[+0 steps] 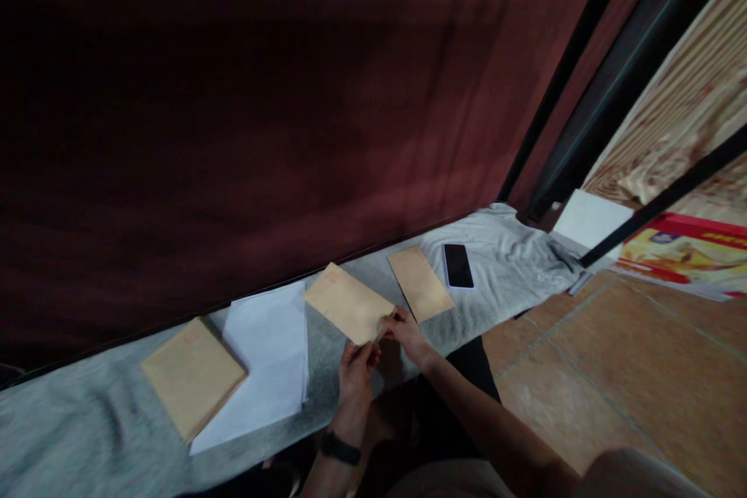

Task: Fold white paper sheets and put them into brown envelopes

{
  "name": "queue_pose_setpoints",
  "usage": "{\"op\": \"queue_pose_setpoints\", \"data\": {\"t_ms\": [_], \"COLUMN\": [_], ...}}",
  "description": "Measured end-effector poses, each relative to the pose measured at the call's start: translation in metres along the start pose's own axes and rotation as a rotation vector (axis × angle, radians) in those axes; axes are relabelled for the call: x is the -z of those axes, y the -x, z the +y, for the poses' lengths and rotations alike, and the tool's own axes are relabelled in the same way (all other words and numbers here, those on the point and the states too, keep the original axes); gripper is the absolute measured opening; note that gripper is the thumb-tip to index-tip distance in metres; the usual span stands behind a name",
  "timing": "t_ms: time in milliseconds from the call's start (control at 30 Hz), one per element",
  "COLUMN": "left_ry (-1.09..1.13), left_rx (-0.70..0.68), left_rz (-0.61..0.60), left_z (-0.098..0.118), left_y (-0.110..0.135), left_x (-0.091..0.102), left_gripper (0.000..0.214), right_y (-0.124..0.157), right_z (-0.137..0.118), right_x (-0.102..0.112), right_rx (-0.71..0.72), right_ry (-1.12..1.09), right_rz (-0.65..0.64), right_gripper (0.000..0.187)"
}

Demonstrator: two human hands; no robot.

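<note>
A tan paper envelope [348, 302] is held at its near end by both hands, tilted over the grey cloth. My left hand [357, 369] pinches the near left corner, and my right hand [404, 333] grips the near right corner, where the end edge looks folded. A second tan envelope [421, 284] lies flat just right of my right hand. Left of my hands, a stack of white paper [265, 362] rests on the cloth. Partly on top of it sits a pile of tan envelopes [194, 377].
A phone [458, 266] lies on the grey cloth [502, 249] covering a narrow surface. Behind rises a dark red panel [350, 109]. Black metal bars [560, 85] stand at right. A white box [592, 226] and a red and yellow printed box [689, 253] are near the tiled floor [630, 362].
</note>
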State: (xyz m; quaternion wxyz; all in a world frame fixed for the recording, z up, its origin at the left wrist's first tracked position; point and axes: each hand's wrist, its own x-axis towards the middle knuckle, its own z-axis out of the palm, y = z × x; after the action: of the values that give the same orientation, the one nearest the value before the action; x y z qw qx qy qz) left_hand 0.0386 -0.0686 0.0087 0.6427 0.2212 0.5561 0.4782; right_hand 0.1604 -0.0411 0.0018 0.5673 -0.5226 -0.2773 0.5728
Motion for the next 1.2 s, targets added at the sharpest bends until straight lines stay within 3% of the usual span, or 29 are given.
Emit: {"op": "queue_pose_setpoints", "data": {"t_ms": [267,367,467,533,633,767,833,900,967,1033,1100,1200], "left_ry": [-0.273,-0.365,-0.439,-0.480,-0.539,-0.616,-0.687,-0.868,-1.123,-1.328,-1.504,-1.675], "left_rx": [0.060,0.066,0.057,0.044,0.025,-0.019,-0.124,-0.364,-0.674,-0.887,-0.986,-0.991], "left_rz": [-0.104,-0.122,-0.121,-0.114,-0.099,-0.027,0.047,0.082,0.025,-0.082,-0.129,-0.155], "left_z": [0.016,0.018,0.022,0.024,0.026,0.028,0.030,0.032,0.034,0.037,0.040,0.043], "left_y": [-0.008,-0.012,-0.017,-0.019,-0.019,-0.015,-0.016,-0.022,-0.035,-0.058,-0.085,-0.125], "left_x": [0.023,0.030,0.034,0.035,0.038,0.047,0.049,0.045,0.032,0.014,-0.005,-0.021], "left_gripper": [0.012,0.012,0.014,0.015,0.013,0.011,0.007,0.012,0.027,0.041,0.050,0.054], "right_y": [0.012,0.019,0.021,0.019,0.015,0.015,0.016,0.015,0.015,0.014,0.014,0.013], "right_z": [0.015,0.012,0.008,0.011,0.021,0.035,0.038,0.038,0.037,0.035,0.035,0.036], "right_x": [0.023,0.030,0.028,0.023,0.017,0.016,0.017,0.017,0.017,0.017,0.018,0.020], "right_rx": [0.028,0.209,0.520,0.644,0.694,0.712,0.730,0.738,0.731,0.723,0.731,0.776], "right_ry": [0.201,0.412,0.804,1.015,1.200,1.270,1.283,1.316,1.364,1.412,1.452,1.492], "right_rz": [0.088,0.100,-0.073,-0.224,-0.341,-0.328,-0.317,-0.324,-0.339,-0.353,-0.359,-0.364], "right_gripper": [0.028,0.032,0.045,0.050,0.053,0.054,0.054,0.053,0.052,0.051,0.051,0.054]}}
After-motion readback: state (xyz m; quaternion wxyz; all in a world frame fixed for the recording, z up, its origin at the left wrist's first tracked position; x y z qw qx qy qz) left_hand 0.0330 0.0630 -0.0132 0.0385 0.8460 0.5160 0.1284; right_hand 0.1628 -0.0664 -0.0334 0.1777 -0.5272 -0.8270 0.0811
